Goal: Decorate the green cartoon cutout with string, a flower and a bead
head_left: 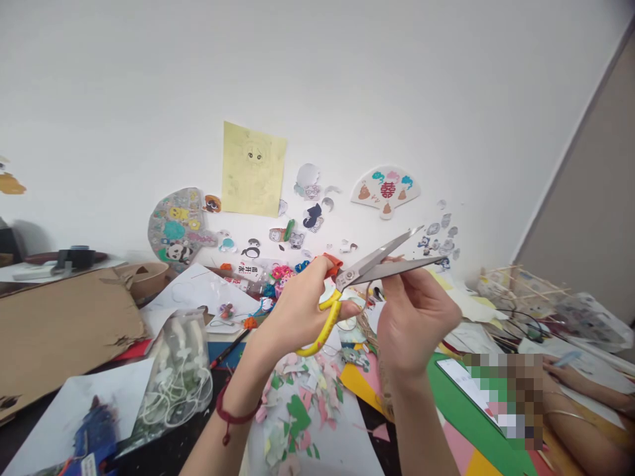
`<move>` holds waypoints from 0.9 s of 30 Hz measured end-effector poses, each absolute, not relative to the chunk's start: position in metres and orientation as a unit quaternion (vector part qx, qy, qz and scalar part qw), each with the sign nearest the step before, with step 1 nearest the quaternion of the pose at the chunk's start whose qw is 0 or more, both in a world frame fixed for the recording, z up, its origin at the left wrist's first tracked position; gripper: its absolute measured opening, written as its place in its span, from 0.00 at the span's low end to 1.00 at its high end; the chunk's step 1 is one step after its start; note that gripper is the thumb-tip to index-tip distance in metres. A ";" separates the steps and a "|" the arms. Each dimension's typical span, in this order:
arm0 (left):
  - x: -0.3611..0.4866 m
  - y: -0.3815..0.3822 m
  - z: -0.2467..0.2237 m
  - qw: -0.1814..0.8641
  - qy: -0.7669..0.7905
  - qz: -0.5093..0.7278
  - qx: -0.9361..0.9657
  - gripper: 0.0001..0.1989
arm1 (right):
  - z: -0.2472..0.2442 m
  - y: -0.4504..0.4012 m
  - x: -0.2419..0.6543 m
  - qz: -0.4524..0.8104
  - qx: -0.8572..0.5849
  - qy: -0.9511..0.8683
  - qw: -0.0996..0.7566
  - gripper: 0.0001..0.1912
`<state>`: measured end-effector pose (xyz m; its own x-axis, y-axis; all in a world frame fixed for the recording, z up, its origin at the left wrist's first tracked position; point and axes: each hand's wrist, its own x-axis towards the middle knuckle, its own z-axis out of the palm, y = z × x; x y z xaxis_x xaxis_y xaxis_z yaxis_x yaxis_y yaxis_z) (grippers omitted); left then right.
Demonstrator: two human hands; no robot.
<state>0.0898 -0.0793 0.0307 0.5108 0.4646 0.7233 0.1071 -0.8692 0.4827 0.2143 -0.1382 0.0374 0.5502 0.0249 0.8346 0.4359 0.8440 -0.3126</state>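
Observation:
Yellow-handled scissors [325,330] are held up over the table, their blades parted and pointing right. My left hand [305,297] is closed around the scissors' handle, and a small orange-red piece [333,264] shows by its fingers. My right hand [414,311] is closed just below the lower blade, its fingertips hidden behind the blade; a thin brownish strand [368,296] hangs between the hands. What the right fingers pinch is too hidden to make out. Under the hands, green, pink and pale paper scraps [297,416] lie on a white sheet.
Cardboard [64,330] and a clear bag of white cords [178,377] are at left. A phone [469,390] lies on green paper [446,377] at right, beside another person's arms [580,410]. Behind stands a wall with stickers and a yellow drawing [253,172].

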 end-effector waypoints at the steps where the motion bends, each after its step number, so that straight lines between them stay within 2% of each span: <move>1: 0.090 -0.080 0.031 0.188 0.176 0.467 0.846 0.13 | 0.037 -0.138 0.214 -0.124 -0.249 -0.457 0.845 0.01; 18: 0.089 -0.086 0.036 0.116 0.219 0.465 0.850 0.15 | 0.035 -0.136 0.218 -0.154 -0.243 -0.441 0.850 0.03; 27: 0.090 -0.081 0.031 0.151 0.182 0.481 0.844 0.18 | 0.035 -0.135 0.220 -0.178 -0.260 -0.435 0.843 0.01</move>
